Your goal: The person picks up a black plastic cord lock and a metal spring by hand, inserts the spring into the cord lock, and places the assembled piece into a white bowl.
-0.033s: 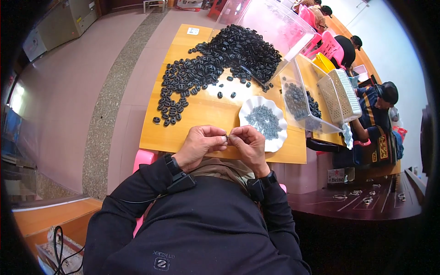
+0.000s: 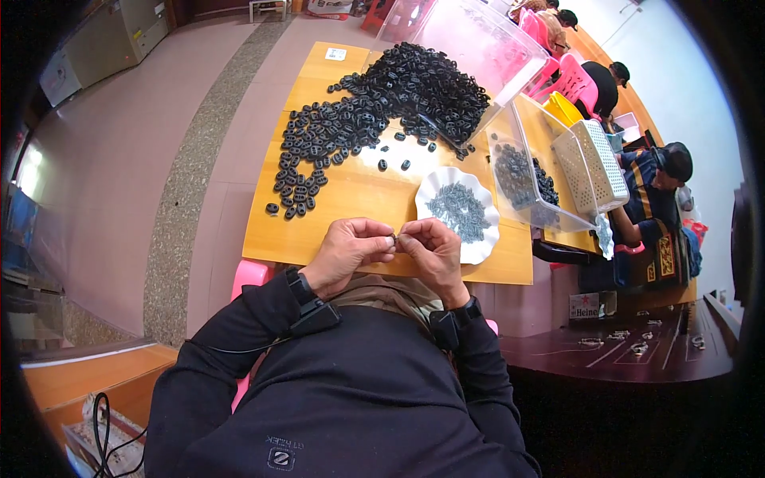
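Well to the left of the left hand [image 2: 351,247], low down, a black cable [image 2: 102,430] loops up, its ends hard to follow near the rim. Closer to that hand, below and left of it, a pink seat [image 2: 250,275] shows only in part, hidden by the surface [image 2: 351,191] and the dark sleeve. Above and left of the left hand lie loose black two-holed pieces [image 2: 300,190], spread flat; they run up into a dense heap [image 2: 422,88] beyond both hands, where most single pieces are covered by others.

The left hand is clamped, thumb against fingers, on a small dark piece [image 2: 394,239], which sits between the two hands above the near edge of the surface. The fingertips cover nearly all of it, so its shape cannot be made out. The right hand [image 2: 434,251] meets the left there, its thumb and forefinger also closed on the piece; its other fingers are curled and partly out of sight.

Just beside the right hand, to its upper right, is a scalloped white dish [image 2: 478,253], a little of its rim hidden behind that hand. The grey bits [image 2: 460,213] in it are too small to tell apart. Farther right of the hand, a clear bin [image 2: 566,217] holds more black pieces, blurred by its wall. Past it are a beige perforated basket [image 2: 586,163] and a seated co-worker [image 2: 653,191], whose hands are hard to make out.
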Motion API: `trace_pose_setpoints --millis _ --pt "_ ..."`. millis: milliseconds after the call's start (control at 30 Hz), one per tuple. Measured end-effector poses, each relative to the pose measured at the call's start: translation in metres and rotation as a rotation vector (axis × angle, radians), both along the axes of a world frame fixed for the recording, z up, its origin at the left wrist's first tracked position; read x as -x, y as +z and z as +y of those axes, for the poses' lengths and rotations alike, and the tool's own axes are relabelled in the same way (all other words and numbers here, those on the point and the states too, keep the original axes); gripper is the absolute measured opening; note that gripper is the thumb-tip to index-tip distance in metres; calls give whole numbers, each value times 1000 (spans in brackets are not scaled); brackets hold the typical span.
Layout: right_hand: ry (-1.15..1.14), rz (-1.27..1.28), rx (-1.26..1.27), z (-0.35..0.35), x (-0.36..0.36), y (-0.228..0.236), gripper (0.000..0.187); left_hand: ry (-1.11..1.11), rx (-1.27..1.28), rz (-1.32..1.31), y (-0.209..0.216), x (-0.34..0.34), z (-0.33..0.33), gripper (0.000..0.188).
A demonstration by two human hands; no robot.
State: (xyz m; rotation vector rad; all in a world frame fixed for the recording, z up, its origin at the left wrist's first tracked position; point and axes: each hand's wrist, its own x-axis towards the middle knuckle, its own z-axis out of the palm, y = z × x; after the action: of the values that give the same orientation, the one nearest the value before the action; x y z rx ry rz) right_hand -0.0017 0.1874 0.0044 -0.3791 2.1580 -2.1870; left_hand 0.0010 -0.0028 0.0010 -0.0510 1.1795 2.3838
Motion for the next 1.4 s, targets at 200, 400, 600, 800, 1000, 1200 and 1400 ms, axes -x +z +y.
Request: trace_pose_setpoints --millis 200,400,600,800,1000,1200,1400 --pt "-3 90 -139 1 0 0 8 -10 8 -3 -1 0 1 16" --pt "-19 162 -197 2 0 -1 7 -15 20 5 -3 0 1 17" --pt "-7 113 -200 5 0 1 9 -24 50 8 -4 -1 1 19" --pt "30 181 -276 11 2 4 9 -41 64 37 -3 -1 2 18" --pt "79 234 -337 12 3 11 9 -87 120 107 -5 -1 2 15" --pt "83 84 -181 15 2 7 9 -67 64 44 0 -2 1 18" --pt "90 89 -189 16 2 6 9 -76 70 37 0 -2 0 18"
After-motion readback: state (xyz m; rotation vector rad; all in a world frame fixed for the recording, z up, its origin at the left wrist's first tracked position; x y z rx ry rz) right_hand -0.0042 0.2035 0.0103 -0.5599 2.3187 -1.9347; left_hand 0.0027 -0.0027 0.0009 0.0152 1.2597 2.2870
